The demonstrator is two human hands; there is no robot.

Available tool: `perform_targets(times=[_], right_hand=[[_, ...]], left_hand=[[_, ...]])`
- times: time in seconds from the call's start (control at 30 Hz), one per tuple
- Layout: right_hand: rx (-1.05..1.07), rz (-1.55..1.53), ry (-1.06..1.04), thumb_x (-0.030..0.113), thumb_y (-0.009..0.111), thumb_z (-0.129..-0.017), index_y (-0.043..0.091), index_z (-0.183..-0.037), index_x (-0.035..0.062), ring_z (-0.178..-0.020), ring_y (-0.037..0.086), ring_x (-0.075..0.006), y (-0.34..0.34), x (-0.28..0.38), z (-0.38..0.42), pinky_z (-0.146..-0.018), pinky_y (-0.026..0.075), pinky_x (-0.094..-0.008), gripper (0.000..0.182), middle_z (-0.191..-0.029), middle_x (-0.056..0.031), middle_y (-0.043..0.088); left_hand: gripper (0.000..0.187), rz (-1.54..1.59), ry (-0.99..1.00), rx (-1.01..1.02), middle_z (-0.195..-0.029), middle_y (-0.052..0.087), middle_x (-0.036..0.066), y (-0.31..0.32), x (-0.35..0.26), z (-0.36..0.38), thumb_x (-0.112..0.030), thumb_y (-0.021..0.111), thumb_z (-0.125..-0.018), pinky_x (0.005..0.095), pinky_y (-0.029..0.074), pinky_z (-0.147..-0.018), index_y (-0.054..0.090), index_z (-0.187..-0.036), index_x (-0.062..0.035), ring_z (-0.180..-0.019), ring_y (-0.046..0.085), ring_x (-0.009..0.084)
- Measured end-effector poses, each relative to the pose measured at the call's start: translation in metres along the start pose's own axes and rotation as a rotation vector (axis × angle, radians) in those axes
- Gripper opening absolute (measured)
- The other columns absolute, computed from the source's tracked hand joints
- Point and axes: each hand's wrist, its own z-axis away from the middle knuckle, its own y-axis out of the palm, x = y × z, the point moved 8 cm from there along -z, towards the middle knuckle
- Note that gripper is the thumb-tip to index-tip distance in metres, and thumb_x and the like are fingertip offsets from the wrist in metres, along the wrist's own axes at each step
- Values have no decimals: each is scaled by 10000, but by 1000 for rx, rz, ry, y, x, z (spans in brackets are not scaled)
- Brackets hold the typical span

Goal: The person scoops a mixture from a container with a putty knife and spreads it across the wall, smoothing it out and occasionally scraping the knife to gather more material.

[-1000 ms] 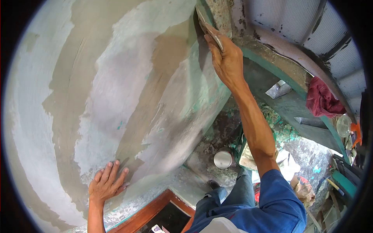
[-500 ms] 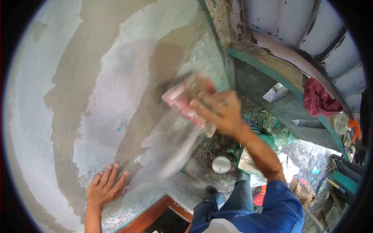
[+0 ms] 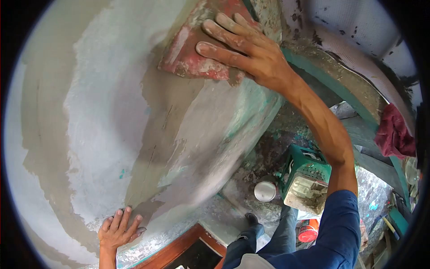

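the red plastering float (image 3: 195, 49) lies flat against the wall (image 3: 103, 116) near the top of the view, its long axis running from lower left up toward the upper right, its lower edge smeared with grey-brown plaster. the right hand (image 3: 251, 54) presses on its back, fingers spread and pointing left across the red face — clamped on it, thumb side hidden behind the float. below the float a broad band of wet brown plaster (image 3: 165, 134) runs down the wall, with paler grey-white patches on either side and flecks of green paint near the corner. the left hand (image 3: 117, 231) rests open and flat on the wall low down, fingers splayed, holding nothing, well apart from the right hand. a blue sleeve (image 3: 333, 233) covers the right upper arm. far below on the ground stand a green crate (image 3: 309, 172) with a plaster-caked tray in it, a small white tin (image 3: 265, 191) just beside it and a red can (image 3: 307, 231) nearer the legs. a dark red cloth (image 3: 394, 134) lies on a ledge at the right.
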Motion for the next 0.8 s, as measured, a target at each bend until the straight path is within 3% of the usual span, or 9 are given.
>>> perform_targets(times=[0.07, 0.13, 0.23, 0.3, 0.33, 0.4, 0.6, 0.7, 0.8], right_hand=[[-11, -86, 88, 202, 657, -886, 595, -1520, 326, -1508, 482, -257, 9, 14, 31, -1257, 418, -491, 649, -1640, 13, 510], [146, -106, 167, 135, 634, -904, 611, -1510, 284, -1531, 451, -250, 20, 20, 71, -1268, 404, -489, 625, -1667, 5, 474], [260, -35, 234, 88, 656, -892, 665, -1459, 217, -1467, 541, -266, -18, 49, 87, -1218, 460, -464, 581, -1596, -43, 566], [-65, -312, 557, 72, 702, -907, 710, -1396, 154, -1304, 678, -322, -58, 41, 89, -1091, 545, -448, 496, -1422, -111, 699], [-67, -303, 547, 72, 702, -907, 710, -1396, 154, -1304, 678, -322, -64, 42, 80, -1091, 545, -448, 496, -1422, -111, 699], [-189, -342, 888, 76, 690, -952, 720, -1360, 119, -1114, 753, -363, -72, 29, 75, -939, 592, -439, 411, -1264, -164, 755], [-214, -140, 895, 85, 715, -924, 705, -1349, 108, -1008, 756, -357, -53, -15, 21, -837, 606, -421, 425, -1236, -193, 745], [-104, -68, 914, 108, 748, -881, 692, -1364, 130, -1044, 748, -366, -26, 30, 6, -858, 604, -434, 487, -1277, -186, 733], [-122, -301, 661, 49, 743, -846, 683, -1385, 143, -1161, 725, -356, -23, 121, -1, -943, 609, -423, 550, -1353, -171, 706]], left_hand=[[601, 11, 17, 15, -1570, 597, 36, 0, -2, 3, -712, 569, -989, 425, 336, -1171, 623, -1459, -341, -1532, 426, 258], [600, -20, 12, -4, -1567, 599, 37, 0, 1, -2, -716, 566, -989, 426, 329, -1181, 628, -1455, -343, -1534, 422, 262], [568, -28, 10, -13, -1547, 612, 23, -4, 3, -6, -681, 526, -1015, 409, 328, -1140, 621, -1479, -367, -1516, 424, 257], [577, -7, 10, 10, -1563, 596, 19, -5, 2, -6, -671, 537, -1011, 405, 330, -1138, 615, -1490, -358, -1515, 423, 254], [577, -12, 3, -1, -1563, 596, 19, -6, 2, -6, -671, 537, -1011, 405, 330, -1138, 615, -1490, -358, -1515, 423, 254], [593, -9, 5, 31, -1580, 578, 17, -6, 2, -6, -653, 560, -998, 402, 327, -1147, 602, -1506, -351, -1518, 419, 244], [610, -8, 7, 6, -1586, 572, 18, -7, 3, -6, -632, 560, -995, 396, 335, -1143, 580, -1532, -343, -1517, 423, 232], [621, -6, 3, -6, -1592, 566, 17, -5, 3, -5, -628, 552, -994, 395, 335, -1143, 574, -1540, -335, -1514, 430, 234], [627, -5, -10, -18, -1595, 564, 18, -5, 3, -6, -614, 558, -986, 393, 333, -1146, 570, -1545, -329, -1514, 435, 233]])
